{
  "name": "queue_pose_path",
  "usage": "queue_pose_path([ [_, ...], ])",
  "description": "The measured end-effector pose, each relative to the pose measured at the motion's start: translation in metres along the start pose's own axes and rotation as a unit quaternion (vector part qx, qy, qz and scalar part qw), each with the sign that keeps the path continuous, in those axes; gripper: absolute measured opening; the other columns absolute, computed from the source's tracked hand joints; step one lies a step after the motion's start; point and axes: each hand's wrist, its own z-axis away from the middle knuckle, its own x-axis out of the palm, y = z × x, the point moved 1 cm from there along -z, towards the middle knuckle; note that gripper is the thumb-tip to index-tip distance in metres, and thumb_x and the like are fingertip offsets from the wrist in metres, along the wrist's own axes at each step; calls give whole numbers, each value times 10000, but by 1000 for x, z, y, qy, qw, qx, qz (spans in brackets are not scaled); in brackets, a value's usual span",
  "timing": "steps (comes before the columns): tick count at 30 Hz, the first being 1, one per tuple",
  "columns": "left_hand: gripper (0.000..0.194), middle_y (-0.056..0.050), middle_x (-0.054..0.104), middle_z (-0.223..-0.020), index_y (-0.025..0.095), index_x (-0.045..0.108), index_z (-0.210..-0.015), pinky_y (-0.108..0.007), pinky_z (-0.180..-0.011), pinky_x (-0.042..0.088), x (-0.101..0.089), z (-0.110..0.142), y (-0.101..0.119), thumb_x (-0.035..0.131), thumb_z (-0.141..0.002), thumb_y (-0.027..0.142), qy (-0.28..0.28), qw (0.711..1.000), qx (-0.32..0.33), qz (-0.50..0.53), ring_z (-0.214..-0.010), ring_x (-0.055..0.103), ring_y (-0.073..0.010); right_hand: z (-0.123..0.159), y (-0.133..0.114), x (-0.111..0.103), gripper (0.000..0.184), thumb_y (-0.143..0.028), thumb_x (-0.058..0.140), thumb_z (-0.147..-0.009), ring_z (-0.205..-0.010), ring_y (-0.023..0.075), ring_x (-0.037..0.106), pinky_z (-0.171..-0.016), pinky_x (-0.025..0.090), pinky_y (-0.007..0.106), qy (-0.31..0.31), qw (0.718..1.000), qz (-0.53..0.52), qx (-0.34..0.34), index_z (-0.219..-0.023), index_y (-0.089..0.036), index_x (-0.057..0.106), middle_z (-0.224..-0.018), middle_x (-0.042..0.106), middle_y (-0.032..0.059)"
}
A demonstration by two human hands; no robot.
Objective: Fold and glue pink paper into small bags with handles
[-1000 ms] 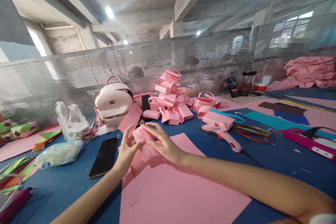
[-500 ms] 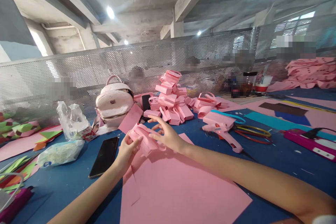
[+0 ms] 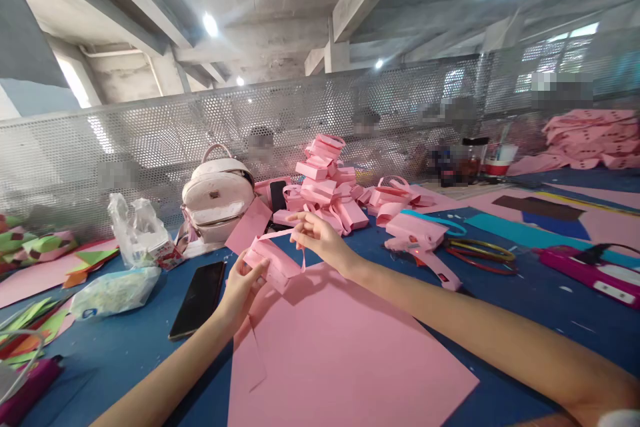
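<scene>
A small pink paper box (image 3: 278, 263) with a thin strip handle is held above the table. My left hand (image 3: 243, 285) grips its left side, thumb on the front face. My right hand (image 3: 320, 240) pinches the pink paper strip (image 3: 274, 235) that arches over the box, fingertips closed on it. Beneath lies a large pink paper sheet (image 3: 345, 353). Right of my hands rests a pink glue gun (image 3: 425, 255) with an orange light. Behind stands a pile of pink paper boxes (image 3: 327, 187) with similar strip handles.
On the left are a black phone (image 3: 197, 299), a plastic bag (image 3: 116, 290) and colored paper scraps. A white backpack (image 3: 219, 197) stands at the back against a perforated metal screen (image 3: 150, 140). To the right are coiled rings (image 3: 480, 253) and a magenta power strip (image 3: 595, 273).
My right hand has closed on the paper strip and lifted it away from the box, so the handle stands up in an arch. The left hand stays nearly still.
</scene>
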Motion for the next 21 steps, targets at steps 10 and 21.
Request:
queue_pose_path([
  [10, 441, -57, 713, -1076, 199, 622, -1152, -312, -898, 512, 6, 5, -4, 814, -773, 317, -88, 992, 26, -92, -1001, 665, -216, -1, -9, -4, 297, -312, 647, -868, -787, 137, 607, -785, 518, 316, 3, 999, 19, -34, -1146, -229, 586, -911, 578, -2],
  [21, 530, -84, 656, -1173, 218, 580, -1164, -365, -956, 472, 3, 1, -10, 845, -711, 293, -134, 975, 63, -163, -1125, 596, -253, 3, -22, -3, 236, -318, 590, -927, -927, 168, 616, -888, 491, 348, -16, 996, 55, -67, -1144, -225, 597, -971, 608, 22],
])
